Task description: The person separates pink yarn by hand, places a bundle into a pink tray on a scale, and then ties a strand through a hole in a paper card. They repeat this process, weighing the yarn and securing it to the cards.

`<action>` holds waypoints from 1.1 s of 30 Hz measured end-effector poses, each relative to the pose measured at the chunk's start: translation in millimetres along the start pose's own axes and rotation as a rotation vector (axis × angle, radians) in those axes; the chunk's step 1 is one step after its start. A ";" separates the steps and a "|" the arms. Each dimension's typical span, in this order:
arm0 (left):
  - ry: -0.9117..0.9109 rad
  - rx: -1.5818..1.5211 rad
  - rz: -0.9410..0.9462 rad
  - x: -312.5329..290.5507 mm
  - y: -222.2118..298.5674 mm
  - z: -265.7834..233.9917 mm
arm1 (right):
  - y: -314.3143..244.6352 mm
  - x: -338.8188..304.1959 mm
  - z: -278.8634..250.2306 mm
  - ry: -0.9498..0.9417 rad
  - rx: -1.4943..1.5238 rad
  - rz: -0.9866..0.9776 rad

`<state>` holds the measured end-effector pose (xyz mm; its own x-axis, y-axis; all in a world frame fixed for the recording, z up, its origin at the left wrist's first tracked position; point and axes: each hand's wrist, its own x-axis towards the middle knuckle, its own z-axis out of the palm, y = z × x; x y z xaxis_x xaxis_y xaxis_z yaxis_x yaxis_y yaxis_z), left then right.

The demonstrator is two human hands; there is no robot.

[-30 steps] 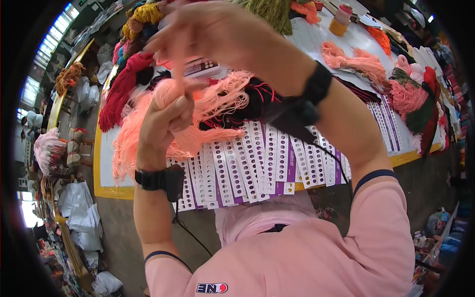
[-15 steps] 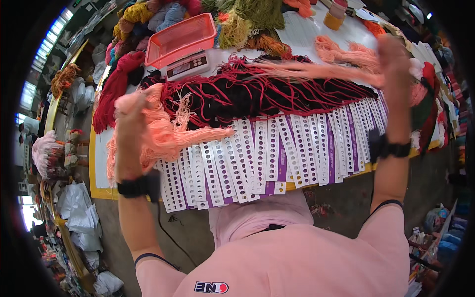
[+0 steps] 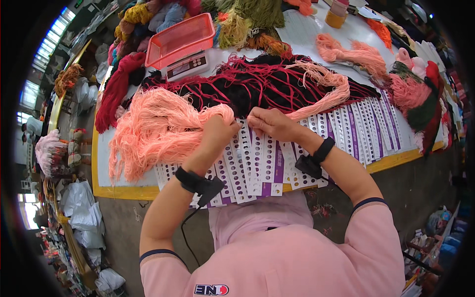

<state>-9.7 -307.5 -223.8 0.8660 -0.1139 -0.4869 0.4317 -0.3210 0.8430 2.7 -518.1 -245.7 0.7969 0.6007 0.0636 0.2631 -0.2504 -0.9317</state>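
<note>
At the middle of the table's near side, my left hand point(image 3: 219, 131) is closed on the end of a large peach yarn skein point(image 3: 158, 126), which spreads loosely to the left. Just beside it, my right hand point(image 3: 271, 123) is closed, its fingers curled around a thinner peach yarn hank point(image 3: 326, 101) that trails off to the right and loops back. The hands are a little apart. Below them lie white cards with rows of punched holes point(image 3: 240, 173), overlapping along the edge. Behind runs a long heap of black and dark red yarn point(image 3: 257, 91).
A red plastic basket point(image 3: 180, 39) rests on a white scale point(image 3: 188, 67) at the back left. Another peach skein point(image 3: 351, 52) lies at the back right, near a jar point(image 3: 337, 14). Olive yarn point(image 3: 255, 17) and other colours pile up behind. The table has a yellow edge point(image 3: 123, 193).
Both hands have come from wide apart to the middle near edge. The left skein has been drawn rightward over the cards, and the thinner hank now curves over the black yarn.
</note>
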 end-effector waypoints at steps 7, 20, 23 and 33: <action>-0.050 -0.122 0.031 -5.6 -5.5 4.5 | -16.3 2.5 -1.7 -0.069 -0.215 0.000; -0.201 -0.240 0.138 -2.8 -7.0 -0.3 | -2.8 21.9 3.8 0.025 -0.506 -0.049; -0.173 -0.209 0.127 -2.0 -10.1 1.5 | 2.0 23.9 2.6 0.006 -0.553 -0.111; 0.036 0.211 0.328 -3.7 -6.2 -39.4 | -5.9 19.3 -16.6 -0.113 -0.423 0.009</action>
<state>-5.6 -268.0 -218.2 0.9595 -0.2104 -0.1875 0.0723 -0.4594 0.8853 25.6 -517.7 -233.0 0.7419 0.6705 -0.0058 0.4743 -0.5308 -0.7024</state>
